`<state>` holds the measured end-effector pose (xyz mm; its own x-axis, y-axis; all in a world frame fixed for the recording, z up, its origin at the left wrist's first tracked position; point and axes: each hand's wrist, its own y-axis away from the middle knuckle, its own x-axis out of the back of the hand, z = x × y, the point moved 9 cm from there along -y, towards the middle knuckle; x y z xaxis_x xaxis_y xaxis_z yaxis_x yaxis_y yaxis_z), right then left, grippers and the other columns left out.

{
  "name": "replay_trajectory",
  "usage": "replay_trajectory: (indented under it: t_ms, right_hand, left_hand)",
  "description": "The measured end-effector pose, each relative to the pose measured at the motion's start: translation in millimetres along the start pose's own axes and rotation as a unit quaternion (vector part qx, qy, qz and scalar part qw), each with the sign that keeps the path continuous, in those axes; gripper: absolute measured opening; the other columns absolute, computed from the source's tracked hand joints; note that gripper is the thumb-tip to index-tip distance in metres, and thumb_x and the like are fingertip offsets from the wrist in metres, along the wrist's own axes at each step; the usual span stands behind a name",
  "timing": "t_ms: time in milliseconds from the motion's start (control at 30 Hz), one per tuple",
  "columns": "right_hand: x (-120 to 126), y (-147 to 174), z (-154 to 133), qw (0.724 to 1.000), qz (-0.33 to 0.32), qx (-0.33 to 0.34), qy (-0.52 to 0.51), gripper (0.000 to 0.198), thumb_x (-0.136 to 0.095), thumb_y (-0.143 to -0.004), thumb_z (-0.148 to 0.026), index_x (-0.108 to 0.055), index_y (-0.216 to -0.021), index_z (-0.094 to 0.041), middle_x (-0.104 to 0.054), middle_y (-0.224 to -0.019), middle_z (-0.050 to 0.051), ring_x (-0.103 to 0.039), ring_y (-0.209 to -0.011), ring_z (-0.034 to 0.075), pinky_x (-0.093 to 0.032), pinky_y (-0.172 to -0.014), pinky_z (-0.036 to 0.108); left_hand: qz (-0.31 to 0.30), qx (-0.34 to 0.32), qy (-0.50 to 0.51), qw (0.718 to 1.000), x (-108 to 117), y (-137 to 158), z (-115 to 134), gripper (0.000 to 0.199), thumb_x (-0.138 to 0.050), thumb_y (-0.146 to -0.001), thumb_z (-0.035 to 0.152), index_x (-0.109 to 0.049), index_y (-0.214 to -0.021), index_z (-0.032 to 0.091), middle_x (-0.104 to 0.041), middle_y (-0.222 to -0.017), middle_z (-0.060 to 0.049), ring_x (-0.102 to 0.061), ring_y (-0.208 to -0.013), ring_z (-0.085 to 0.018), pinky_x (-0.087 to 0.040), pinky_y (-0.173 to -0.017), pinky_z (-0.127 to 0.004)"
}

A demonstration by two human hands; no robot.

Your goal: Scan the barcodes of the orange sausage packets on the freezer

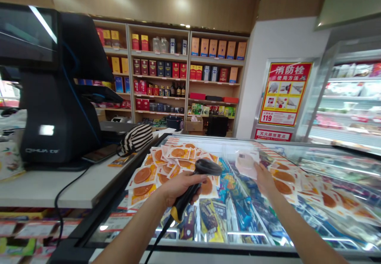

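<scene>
My left hand (182, 188) is wrapped round the handle of a black barcode scanner (208, 167) with a yellow-trimmed base, its cord trailing down toward the bottom edge. Between the fingers of my right hand (264, 178) is a whitish translucent packet (247, 164), held by its right side; its contents are blurred. Both hands are above the glass top of a chest freezer (226, 245). Under and beyond the scanner lies a pile of flat packets with round orange-brown pieces (142, 175). Wrapped frozen goods (212, 220) show through the glass.
On the left counter (59, 186) stand a black point-of-sale terminal (59, 113), a phone (101, 153) and a striped pouch (137, 139). More flat packets (282, 176) lie at the right. Behind are shelves of boxes (160, 52), a red poster (285, 93) and a lit refrigerator (351, 105).
</scene>
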<state>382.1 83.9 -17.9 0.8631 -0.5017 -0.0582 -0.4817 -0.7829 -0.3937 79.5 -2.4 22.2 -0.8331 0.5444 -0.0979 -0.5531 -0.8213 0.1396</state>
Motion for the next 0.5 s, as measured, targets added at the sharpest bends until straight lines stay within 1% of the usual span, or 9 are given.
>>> replay_trajectory:
  t_ms: [67,167,333,500]
  right_hand:
    - [-14.2,8.3,7.2,0.998,-0.013,-0.044,-0.053,0.036,-0.049,-0.062,-0.043,-0.054,-0.087,-0.017,-0.061,-0.068,0.000,-0.057,-0.068,0.016,-0.044,-0.059,0.026]
    - [-24.0,16.7,9.5,0.992,-0.018,-0.082,-0.090,0.035,-0.051,-0.061,-0.041,-0.053,-0.086,-0.018,-0.062,-0.072,0.000,-0.057,-0.070,0.016,-0.045,-0.061,0.026]
    - [-23.1,18.3,7.9,0.993,-0.019,-0.080,-0.088,0.032,-0.051,-0.061,-0.041,-0.053,-0.082,-0.017,-0.062,-0.074,0.001,-0.058,-0.072,0.017,-0.046,-0.063,0.027]
    - [-14.0,15.2,14.1,0.994,-0.016,-0.073,-0.077,0.033,-0.050,-0.062,-0.042,-0.053,-0.083,-0.017,-0.062,-0.078,0.003,-0.057,-0.074,0.018,-0.046,-0.065,0.028]
  left_hand:
    - [0.000,0.005,0.001,1.000,-0.4,2.4,0.2,0.030,-0.056,-0.062,0.042,-0.048,-0.072,0.014,-0.049,-0.051,0.003,-0.044,-0.038,-0.006,-0.032,-0.038,-0.018]
    - [0.005,0.006,0.004,1.000,-0.5,2.3,0.8,0.032,-0.057,-0.061,0.042,-0.049,-0.073,0.014,-0.049,-0.050,0.003,-0.045,-0.038,-0.006,-0.032,-0.038,-0.018]
    - [0.004,-0.004,0.013,1.000,-6.2,-3.7,3.7,0.030,-0.056,-0.063,0.041,-0.050,-0.071,0.013,-0.048,-0.049,0.004,-0.044,-0.038,-0.006,-0.031,-0.038,-0.018]
    - [-0.021,-0.012,0.012,1.000,-18.1,-11.2,8.1,0.030,-0.054,-0.065,0.040,-0.052,-0.074,0.012,-0.049,-0.049,0.003,-0.043,-0.038,-0.005,-0.031,-0.038,-0.017]
